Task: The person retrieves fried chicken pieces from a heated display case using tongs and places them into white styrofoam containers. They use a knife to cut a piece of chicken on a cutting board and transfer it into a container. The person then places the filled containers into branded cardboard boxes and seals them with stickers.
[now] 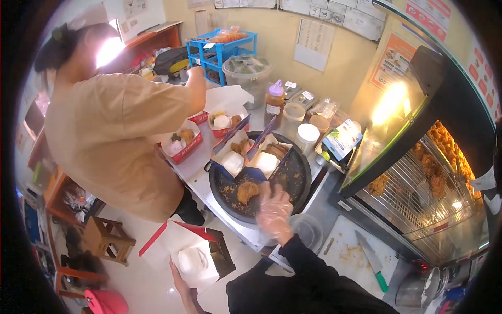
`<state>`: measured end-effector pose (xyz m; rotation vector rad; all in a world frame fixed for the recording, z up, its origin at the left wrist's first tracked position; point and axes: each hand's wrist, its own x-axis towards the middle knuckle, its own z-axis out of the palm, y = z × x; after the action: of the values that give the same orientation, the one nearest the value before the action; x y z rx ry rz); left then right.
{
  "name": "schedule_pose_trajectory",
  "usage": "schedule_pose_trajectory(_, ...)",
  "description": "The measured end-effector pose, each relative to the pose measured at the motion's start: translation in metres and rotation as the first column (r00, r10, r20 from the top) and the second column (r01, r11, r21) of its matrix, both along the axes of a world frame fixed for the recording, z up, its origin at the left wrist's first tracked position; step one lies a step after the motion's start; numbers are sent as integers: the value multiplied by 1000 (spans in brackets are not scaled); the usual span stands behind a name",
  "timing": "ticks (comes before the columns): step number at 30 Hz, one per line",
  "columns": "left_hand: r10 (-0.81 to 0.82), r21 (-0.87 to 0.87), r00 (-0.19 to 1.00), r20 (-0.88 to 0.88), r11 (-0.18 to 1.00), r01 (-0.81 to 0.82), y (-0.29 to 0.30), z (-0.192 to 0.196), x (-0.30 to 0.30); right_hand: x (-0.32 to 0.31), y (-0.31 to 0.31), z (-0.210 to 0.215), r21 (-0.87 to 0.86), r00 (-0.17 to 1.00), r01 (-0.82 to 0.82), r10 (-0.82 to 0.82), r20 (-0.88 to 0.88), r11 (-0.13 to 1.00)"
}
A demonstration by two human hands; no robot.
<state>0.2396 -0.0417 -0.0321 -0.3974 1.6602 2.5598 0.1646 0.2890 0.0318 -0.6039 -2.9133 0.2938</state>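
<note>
My left hand holds an open red, white and dark paper food box with a white mound that looks like rice in it. My right hand, in a clear plastic glove and slightly blurred, is over the round dark tray, its fingers apart and nothing visible in them. Just left of its fingertips, a brown fried piece lies among crumbs. Two open boxes stand on the far part of the tray; the left box and the right box each hold a white mound and brown pieces.
A co-worker in a tan shirt stands at left, near two filled red boxes. Tubs and a sauce bottle line the back. At right are a lit glass warmer and a cutting board with a green-handled knife.
</note>
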Motion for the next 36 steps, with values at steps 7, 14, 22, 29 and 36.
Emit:
schedule_pose_trajectory(7, -6, 42, 1000, 6, 999, 5, -7, -12, -17, 23, 76, -40, -192, 991, 134, -132, 23, 972)
schedule_pose_trajectory(14, 22, 110, 1000, 2, 994, -23, -1, -4, -17, 35, 91, 25, -989, 971, -97, -208, -119, 114)
schedule_pose_trajectory(22, 19, 123, 999, 40, 992, -23, 0, -15, -2, -11, 67, 27, -393, 874, -447, 301, -381, 803)
schedule_pose_trajectory(29, 98, 58, 987, 127, 993, -106, -4, -10, 28, -31, 87, 16, -435, 841, -461, 537, 62, 773)
schedule_pose_trajectory(36, 110, 134, 983, 147, 982, -130, -9, -4, 29, -19, 77, 58, -448, 811, -586, 498, -309, 676)
